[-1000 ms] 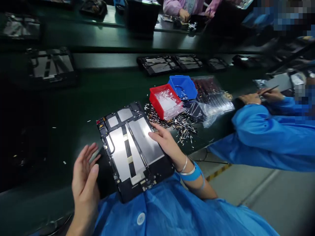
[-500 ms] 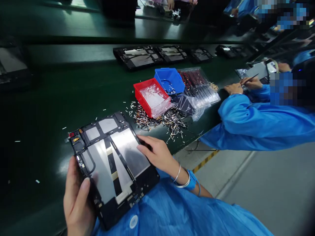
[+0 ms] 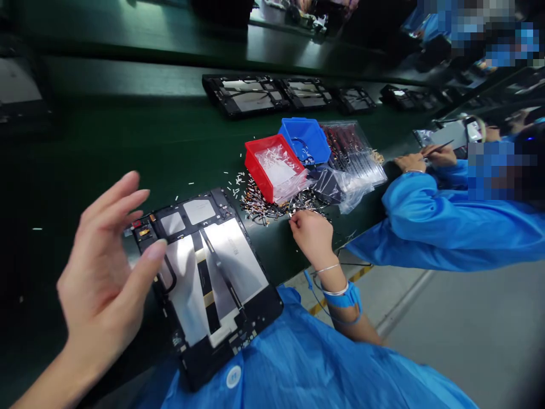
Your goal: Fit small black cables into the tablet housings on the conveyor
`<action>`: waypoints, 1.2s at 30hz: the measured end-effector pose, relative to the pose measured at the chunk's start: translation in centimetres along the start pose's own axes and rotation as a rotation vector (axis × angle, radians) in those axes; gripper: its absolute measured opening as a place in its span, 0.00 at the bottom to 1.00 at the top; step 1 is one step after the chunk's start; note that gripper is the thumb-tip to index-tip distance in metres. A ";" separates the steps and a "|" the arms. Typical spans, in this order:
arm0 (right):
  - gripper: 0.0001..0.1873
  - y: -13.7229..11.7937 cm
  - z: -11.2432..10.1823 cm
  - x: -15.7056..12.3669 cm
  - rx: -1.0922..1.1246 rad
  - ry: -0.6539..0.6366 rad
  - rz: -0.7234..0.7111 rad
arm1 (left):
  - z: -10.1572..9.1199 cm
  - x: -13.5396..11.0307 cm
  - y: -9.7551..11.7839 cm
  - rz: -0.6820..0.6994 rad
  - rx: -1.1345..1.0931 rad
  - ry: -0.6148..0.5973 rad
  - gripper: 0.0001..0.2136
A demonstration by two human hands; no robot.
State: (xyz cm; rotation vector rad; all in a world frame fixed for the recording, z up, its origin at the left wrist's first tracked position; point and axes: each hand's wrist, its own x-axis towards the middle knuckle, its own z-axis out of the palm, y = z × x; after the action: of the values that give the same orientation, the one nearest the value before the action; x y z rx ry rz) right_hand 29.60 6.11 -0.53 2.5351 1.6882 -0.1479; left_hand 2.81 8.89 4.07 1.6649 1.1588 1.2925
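Observation:
An opened tablet (image 3: pixel 236 258), its silver battery plates and black ribbon cable exposed, lies tilted at the bench edge against my blue smock. Over its left side, my left hand (image 3: pixel 108 255) is raised, open, thumb and fingers apart and nothing in them. My right hand (image 3: pixel 313 233) is at the edge of a pile of short thin cables (image 3: pixel 264 207) with pale ends. Its fingers are closed in a pinch there; what sits between the fingertips is too small to make out.
Behind the pile stand a red bin (image 3: pixel 259 170) of white strips and a blue bin (image 3: pixel 306 139). Beside them lie clear plastic bags (image 3: pixel 353 190) and a clear tray (image 3: pixel 351 150) of cables. More opened tablets (image 3: pixel 251 94) line the back. At right, a co-worker's blue sleeve (image 3: pixel 417 210) reaches in.
My left hand has let go of the tablet's left edge and lifted, opening. My right hand has left the tablet's right edge and moved up and right to the cable pile, fingers closing.

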 end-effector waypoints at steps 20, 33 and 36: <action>0.10 -1.4 -0.8 2.6 -0.096 0.014 0.142 | 2.2 1.2 -1.9 0.158 0.049 -0.368 0.10; 0.07 -0.2 -1.3 2.6 0.116 0.030 0.279 | 2.3 1.0 -2.3 0.240 0.056 -0.445 0.11; 0.07 0.3 -1.9 2.5 0.234 0.049 0.270 | 2.8 0.8 -2.4 0.340 0.140 -0.531 0.12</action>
State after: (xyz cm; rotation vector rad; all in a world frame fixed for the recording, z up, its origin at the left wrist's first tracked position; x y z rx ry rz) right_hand 30.94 8.54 1.05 2.9304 1.3979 -0.2792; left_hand 5.05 10.46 1.48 2.2048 0.6762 0.8790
